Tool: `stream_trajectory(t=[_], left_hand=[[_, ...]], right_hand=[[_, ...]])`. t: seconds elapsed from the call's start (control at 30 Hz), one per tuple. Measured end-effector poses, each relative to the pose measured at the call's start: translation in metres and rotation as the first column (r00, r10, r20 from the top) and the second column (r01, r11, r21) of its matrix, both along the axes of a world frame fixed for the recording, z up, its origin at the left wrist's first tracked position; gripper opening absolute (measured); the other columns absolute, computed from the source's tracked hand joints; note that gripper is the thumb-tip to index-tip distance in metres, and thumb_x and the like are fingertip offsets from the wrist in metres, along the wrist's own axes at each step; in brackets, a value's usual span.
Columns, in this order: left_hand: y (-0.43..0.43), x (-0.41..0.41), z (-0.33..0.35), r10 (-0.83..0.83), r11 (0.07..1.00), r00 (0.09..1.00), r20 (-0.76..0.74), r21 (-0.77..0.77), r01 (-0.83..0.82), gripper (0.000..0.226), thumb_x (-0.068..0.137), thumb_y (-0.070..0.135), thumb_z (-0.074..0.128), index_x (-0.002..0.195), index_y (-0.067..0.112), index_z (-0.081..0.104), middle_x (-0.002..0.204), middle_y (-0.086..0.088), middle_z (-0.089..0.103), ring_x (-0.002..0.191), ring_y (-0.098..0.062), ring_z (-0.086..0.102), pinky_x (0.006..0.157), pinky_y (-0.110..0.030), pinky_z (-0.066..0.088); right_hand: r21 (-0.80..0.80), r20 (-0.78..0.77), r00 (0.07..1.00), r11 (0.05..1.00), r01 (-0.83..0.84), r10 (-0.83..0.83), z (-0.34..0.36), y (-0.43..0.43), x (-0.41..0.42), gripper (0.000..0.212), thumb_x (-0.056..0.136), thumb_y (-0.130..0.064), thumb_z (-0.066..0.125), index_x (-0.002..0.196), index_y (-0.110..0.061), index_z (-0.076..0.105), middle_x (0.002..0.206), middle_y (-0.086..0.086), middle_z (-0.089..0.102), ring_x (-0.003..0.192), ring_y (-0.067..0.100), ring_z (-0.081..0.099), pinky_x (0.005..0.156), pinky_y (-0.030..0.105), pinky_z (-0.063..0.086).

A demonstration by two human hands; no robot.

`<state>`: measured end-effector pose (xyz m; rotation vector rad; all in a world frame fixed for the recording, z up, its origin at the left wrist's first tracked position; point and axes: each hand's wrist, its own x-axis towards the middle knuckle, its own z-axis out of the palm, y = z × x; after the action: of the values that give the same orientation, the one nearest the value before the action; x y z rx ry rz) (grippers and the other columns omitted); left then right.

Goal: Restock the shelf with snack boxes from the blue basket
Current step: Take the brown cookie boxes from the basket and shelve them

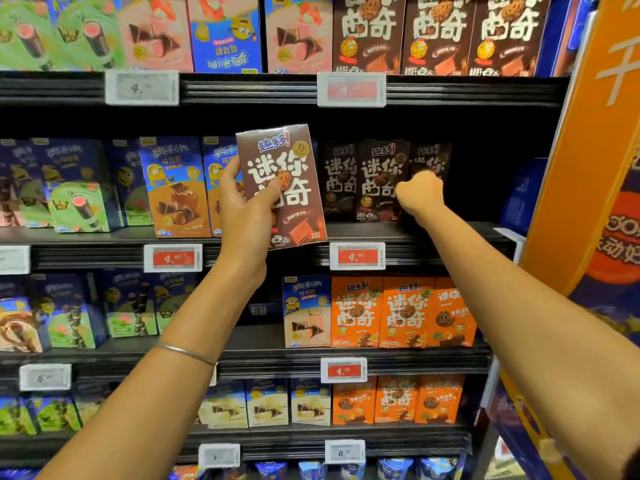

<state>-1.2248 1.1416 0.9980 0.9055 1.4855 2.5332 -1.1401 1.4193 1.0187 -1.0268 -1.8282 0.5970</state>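
Box [282,187] pinched upright in left grip [242,209], before shelf [433,233]. Right grip [420,194] at shelved boxes [379,181]; closure, we cannot tell. We advise: clear gap first, slide box in square.

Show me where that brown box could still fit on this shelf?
Bare room shows right of the shelved brown boxes, up to the blue side panel, and along the shelf front before them. Left of the held brown box in the left hand, blue boxes stand packed.
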Motion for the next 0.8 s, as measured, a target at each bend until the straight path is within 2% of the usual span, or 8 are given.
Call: stream_trajectory(t=[0.1,0.23,0.37,0.4,0.47,0.57,0.67,0.8], left_hand=[[-0.001,-0.001,-0.001,0.017,1.0,1.0,-0.006,-0.005,-0.017,0.061,0.104,0.015,0.064,0.156,0.033,0.036,0.141,0.001,0.057,0.087,0.0,0.077,0.061,-0.023,0.061],[-0.004,-0.001,-0.004,0.021,0.999,0.999,-0.035,-0.026,-0.022,0.062,0.105,0.013,0.062,0.157,0.032,0.035,0.134,0.005,0.059,0.089,0.001,0.076,0.063,-0.022,0.061],[-0.008,0.0,-0.006,0.022,0.999,0.999,-0.048,-0.042,-0.024,0.061,0.106,0.014,0.062,0.158,0.032,0.036,0.142,0.002,0.058,0.11,-0.011,0.073,0.07,-0.024,0.062],[-0.009,0.002,-0.006,0.022,0.999,0.999,-0.048,-0.043,-0.024,0.061,0.106,0.015,0.062,0.158,0.032,0.036,0.143,0.002,0.057,0.113,-0.013,0.072,0.071,-0.025,0.062],[-0.009,0.005,-0.006,0.02,0.999,0.999,-0.047,-0.041,-0.022,0.059,0.105,0.015,0.063,0.156,0.032,0.038,0.14,0.002,0.058,0.111,-0.013,0.073,0.07,-0.024,0.062],[-0.008,0.008,-0.005,0.007,0.999,0.999,-0.038,-0.043,-0.008,0.058,0.105,0.014,0.063,0.153,0.034,0.039,0.139,0.001,0.059,0.111,-0.014,0.073,0.069,-0.024,0.062],[-0.01,0.009,-0.005,0.01,0.999,0.999,-0.041,-0.053,-0.012,0.06,0.105,0.015,0.063,0.156,0.034,0.038,0.144,-0.001,0.057,0.113,-0.015,0.072,0.07,-0.024,0.062],[-0.012,0.009,-0.006,0.021,0.998,0.999,-0.041,-0.054,-0.023,0.06,0.105,0.015,0.063,0.155,0.034,0.038,0.146,-0.001,0.056,0.119,-0.017,0.07,0.071,-0.024,0.063]], right_hand=[[-0.027,0.032,0.999,1.0,0.002,-0.001,0.0,0.005,-0.004,0.028,0.091,-0.013,0.056,0.068,-0.013,0.041,0.093,0.014,0.05,0.082,0.026,0.05,0.068,0.032,0.038],[-0.04,0.075,0.997,0.999,0.008,-0.005,0.002,0.016,-0.006,0.02,0.096,-0.013,0.054,0.077,-0.01,0.048,0.095,0.014,0.053,0.084,0.027,0.053,0.069,0.033,0.042],[-0.02,0.163,0.986,0.999,0.031,-0.027,0.003,0.026,-0.001,0.02,0.099,-0.011,0.05,0.079,-0.015,0.051,0.1,0.013,0.052,0.09,0.026,0.051,0.069,0.035,0.047],[-0.001,0.236,0.97,0.999,0.05,-0.048,0.004,0.026,-0.001,0.02,0.1,-0.01,0.047,0.084,-0.01,0.057,0.101,0.016,0.053,0.092,0.028,0.052,0.069,0.035,0.046],[0.051,0.343,0.936,0.997,0.062,-0.076,0.005,0.024,-0.005,0.027,0.103,-0.01,0.041,0.109,0.003,0.065,0.112,0.023,0.061,0.104,0.037,0.059,0.079,0.037,0.045],[0.086,0.441,0.894,0.995,0.046,-0.08,0.009,0.02,-0.01,0.035,0.106,-0.01,0.037,0.128,0.007,0.059,0.131,0.024,0.06,0.122,0.039,0.056,0.099,0.04,0.045],[0.08,0.47,0.876,0.994,0.077,-0.106,0.01,0.024,-0.011,0.038,0.107,-0.012,0.037,0.137,0.007,0.05,0.14,0.024,0.053,0.129,0.039,0.051,0.107,0.041,0.042],[0.03,0.39,0.916,0.996,0.088,-0.093,0.009,0.034,-0.01,0.047,0.106,-0.016,0.044,0.149,0.001,0.038,0.147,0.024,0.045,0.134,0.039,0.046,0.113,0.043,0.039]])
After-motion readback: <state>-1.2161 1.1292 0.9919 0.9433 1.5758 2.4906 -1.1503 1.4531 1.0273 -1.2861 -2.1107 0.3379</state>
